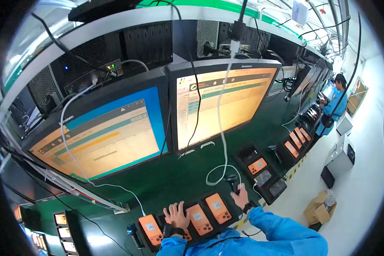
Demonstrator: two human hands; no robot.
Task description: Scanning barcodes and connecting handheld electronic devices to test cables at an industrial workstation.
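In front of me is a black tray (234,220) holding several orange phones, camera side up, with labels on their backs. My left hand (178,216) lies with fingers spread over one phone (187,235), hiding most of it. Left of that hand, a phone (150,229) has a white cable (134,197) running to its top end. To the right of it lie a second phone (199,220) and a third phone (218,208). My right hand (240,197) is closed around the handle of a black barcode scanner (231,179), beyond the tray's right end.
Two lit monitors (224,102) stand behind the trays. Another scanner (134,236) stands at the left. On the right are a black tray (248,152) with phones, a farther phone row (295,139) and a co-worker in blue (337,104). A cardboard box (318,208) sits on the floor.
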